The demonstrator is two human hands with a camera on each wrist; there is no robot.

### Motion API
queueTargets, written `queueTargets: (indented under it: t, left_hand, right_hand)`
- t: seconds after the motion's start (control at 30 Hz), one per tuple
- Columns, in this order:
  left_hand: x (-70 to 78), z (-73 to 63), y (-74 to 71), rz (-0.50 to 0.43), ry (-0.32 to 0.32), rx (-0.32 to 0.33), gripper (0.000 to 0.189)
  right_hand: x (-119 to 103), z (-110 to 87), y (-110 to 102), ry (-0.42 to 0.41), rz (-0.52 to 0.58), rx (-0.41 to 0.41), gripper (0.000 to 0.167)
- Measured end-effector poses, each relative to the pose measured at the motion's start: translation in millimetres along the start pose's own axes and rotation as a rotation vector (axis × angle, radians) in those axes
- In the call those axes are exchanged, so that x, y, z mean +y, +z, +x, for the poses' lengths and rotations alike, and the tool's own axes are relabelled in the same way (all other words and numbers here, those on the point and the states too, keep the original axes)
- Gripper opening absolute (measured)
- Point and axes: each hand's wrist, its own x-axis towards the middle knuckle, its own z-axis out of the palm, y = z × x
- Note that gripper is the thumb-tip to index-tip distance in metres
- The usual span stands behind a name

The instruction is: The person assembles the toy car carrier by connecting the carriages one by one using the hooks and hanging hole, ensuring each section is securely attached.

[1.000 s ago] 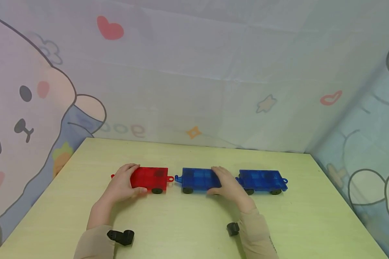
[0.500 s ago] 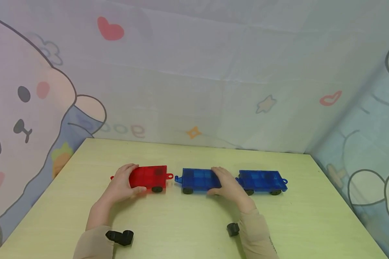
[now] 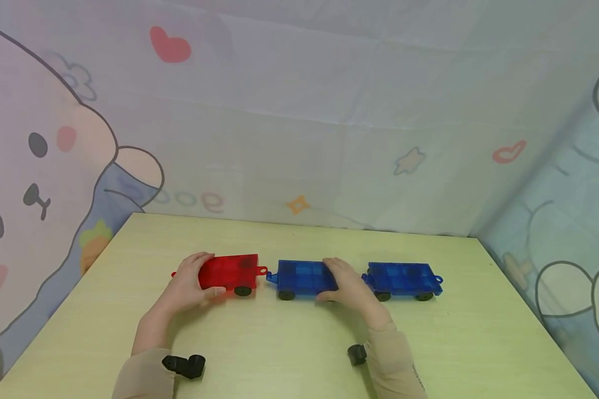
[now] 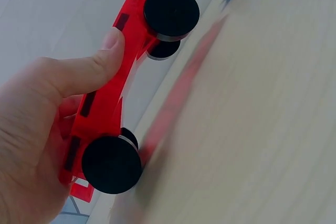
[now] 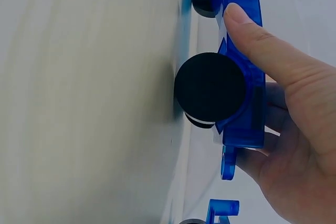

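Observation:
My left hand (image 3: 186, 282) grips a translucent red toy train car (image 3: 232, 272) between thumb and fingers. Its right end is tipped up; in the left wrist view, the front wheels (image 4: 171, 13) hang off the table while a rear wheel (image 4: 111, 164) stays low at the surface. The red car's ring (image 3: 259, 271) sits by the hook (image 3: 272, 278) of a blue toy train car (image 3: 299, 277); whether they touch, I cannot tell. That blue car is held by my right hand (image 3: 348, 285), wheels down on the table. Fingers behind both cars are partly hidden.
A second blue train car (image 3: 404, 277) stands to the right on the pale table (image 3: 279, 343). In the right wrist view its hook (image 5: 224, 206) is apart from the held car's ring (image 5: 228, 163). A printed cloth (image 3: 299, 138) hangs behind the table.
The red car's right end has risen from the table. The middle blue car has shifted slightly left with my right hand, closer to the red ring. The right blue car stays put.

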Motion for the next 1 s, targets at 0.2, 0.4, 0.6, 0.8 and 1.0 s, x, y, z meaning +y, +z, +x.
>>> queueTargets:
  t: [0.2, 0.4, 0.6, 0.8, 1.0]
  left_hand:
    - [0.2, 0.6, 1.3, 0.009, 0.003, -0.005, 0.080]
    - [1.6, 0.6, 1.2, 0.018, 0.008, -0.005, 0.080]
    - [2.1, 0.6, 1.0, 0.031, 0.014, 0.000, 0.080]
    - [2.6, -0.2, 0.6, 0.036, 0.017, 0.003, 0.081]
    - [4.1, -1.6, 0.4, 0.042, 0.009, -0.002, 0.082]
  right_hand:
    - [-1.6, 1.0, 1.1, -0.010, 0.004, 0.002, 0.088]
    - [-2.2, 2.4, 2.7, -0.015, -0.007, 0.005, 0.088]
    - [-2.5, 3.4, 3.6, -0.012, -0.014, 0.004, 0.089]
    - [-3.4, 4.2, 4.3, -0.014, -0.028, -0.001, 0.090]
    - [-5.7, 3.5, 3.7, -0.013, -0.035, -0.008, 0.090]
